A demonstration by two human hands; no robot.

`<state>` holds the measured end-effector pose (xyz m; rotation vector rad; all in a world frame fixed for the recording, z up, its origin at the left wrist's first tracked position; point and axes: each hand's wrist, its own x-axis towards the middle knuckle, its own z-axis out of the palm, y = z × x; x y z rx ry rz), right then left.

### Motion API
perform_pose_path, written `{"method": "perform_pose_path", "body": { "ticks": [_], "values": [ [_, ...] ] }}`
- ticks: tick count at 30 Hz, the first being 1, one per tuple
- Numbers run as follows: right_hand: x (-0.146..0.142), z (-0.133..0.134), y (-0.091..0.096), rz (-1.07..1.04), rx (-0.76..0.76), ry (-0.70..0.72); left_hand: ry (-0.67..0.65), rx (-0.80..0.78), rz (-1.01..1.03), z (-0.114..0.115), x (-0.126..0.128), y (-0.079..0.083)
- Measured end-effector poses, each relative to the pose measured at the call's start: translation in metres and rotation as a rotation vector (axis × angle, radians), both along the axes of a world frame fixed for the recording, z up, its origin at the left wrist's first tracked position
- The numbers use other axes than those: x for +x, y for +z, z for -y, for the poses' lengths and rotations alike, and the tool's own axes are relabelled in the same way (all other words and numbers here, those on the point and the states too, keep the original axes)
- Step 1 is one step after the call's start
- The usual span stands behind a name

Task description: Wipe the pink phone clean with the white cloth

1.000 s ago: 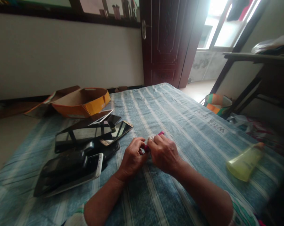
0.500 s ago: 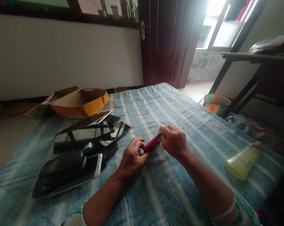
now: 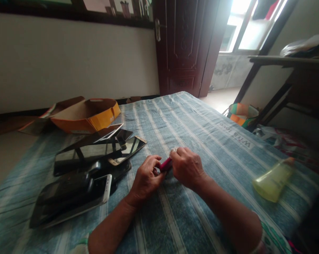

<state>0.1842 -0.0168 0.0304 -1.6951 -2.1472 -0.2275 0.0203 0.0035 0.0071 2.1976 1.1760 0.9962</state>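
Most of the pink object [image 3: 166,164] lies hidden under the right hand [image 3: 187,169], whose fingers [image 3: 179,155] pinch a white bit [image 3: 173,150] too small to identify

Right hand [image 3: 187,169] slid back over the pink item [image 3: 166,164].

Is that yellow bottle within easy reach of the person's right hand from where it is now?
Probably yes: only bare striped cloth lies between the right hand and the yellow bottle. But it and the left hand grip a pink object.
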Motion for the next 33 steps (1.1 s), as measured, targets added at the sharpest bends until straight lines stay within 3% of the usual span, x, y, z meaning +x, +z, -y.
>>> {"method": "perform_pose_path", "body": {
  "ticks": [5, 11, 14, 17, 21, 29, 33],
  "values": [
    [0.018, -0.013, 0.002, -0.058, -0.097, -0.172, 0.012, -0.013, 0.000, 0.002, 0.000, 0.000],
    [0.023, -0.018, 0.000, -0.126, -0.106, -0.239, 0.033, -0.027, -0.004, 0.001, 0.001, 0.001],
    [0.014, -0.012, -0.003, -0.090, -0.010, -0.150, 0.039, -0.022, -0.002, 0.000, 0.000, 0.000],
    [-0.002, -0.002, -0.006, -0.053, 0.073, 0.025, 0.025, -0.018, 0.010, 0.000, -0.001, 0.001],
    [-0.016, 0.004, -0.007, -0.045, 0.087, 0.140, 0.013, -0.029, 0.009, 0.000, -0.001, 0.003],
    [0.020, -0.017, 0.003, -0.166, -0.118, -0.202, 0.041, -0.014, -0.017, -0.001, 0.000, 0.002],
    [0.030, -0.025, 0.004, -0.340, -0.242, -0.242, 0.021, -0.001, -0.022, -0.002, 0.003, 0.004]
  ]
}}
